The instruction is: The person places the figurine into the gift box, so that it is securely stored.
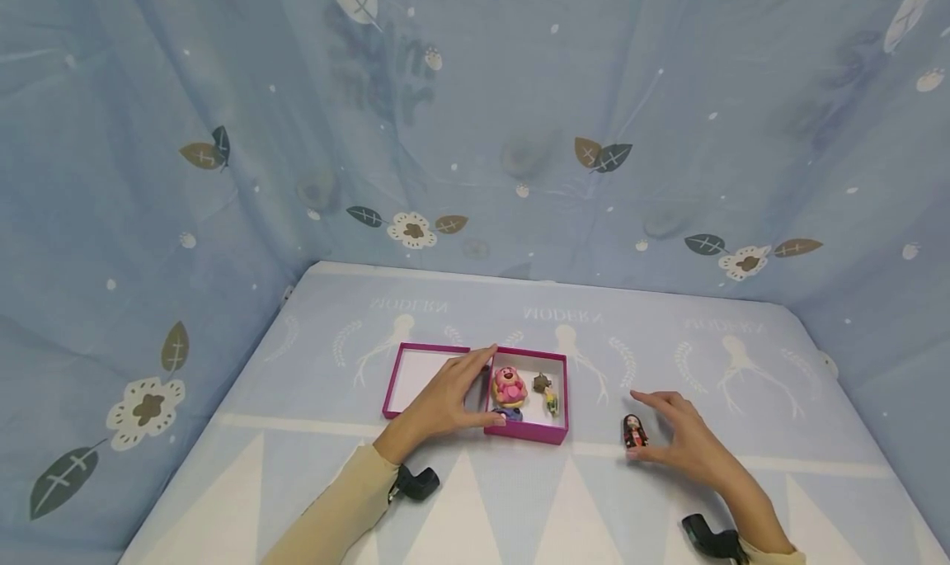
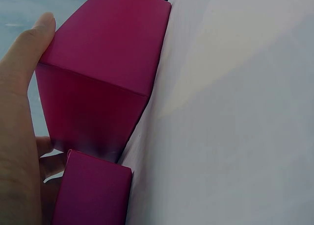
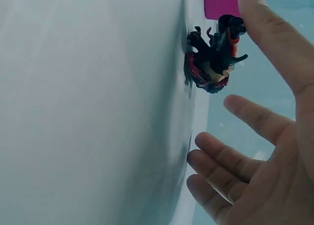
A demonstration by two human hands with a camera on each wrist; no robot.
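A magenta box [image 1: 527, 435] sits open-topped on the table. The left hand [image 1: 443, 396] spans its left side, thumb on the front rim and fingers toward the back corner, holding it. Inside lie a pink toy bear [image 1: 509, 386], a blue piece [image 1: 509, 414], a small grey-brown toy [image 1: 542, 382] and a small yellow-and-green figure [image 1: 551, 402]. To the right, a dark-haired figurine [image 1: 634, 431] in black and red lies on the table. Around it the right hand [image 1: 686, 443] spreads, its thumb at the figurine's feet and its fingers extended beyond the head.
The shallow magenta lid [image 1: 426, 347], white inside, lies left of the box, partly behind the left hand. A pale blue patterned cloth [image 1: 519, 482] covers the table. Blue printed curtains [image 1: 475, 136] rise along the back and sides.
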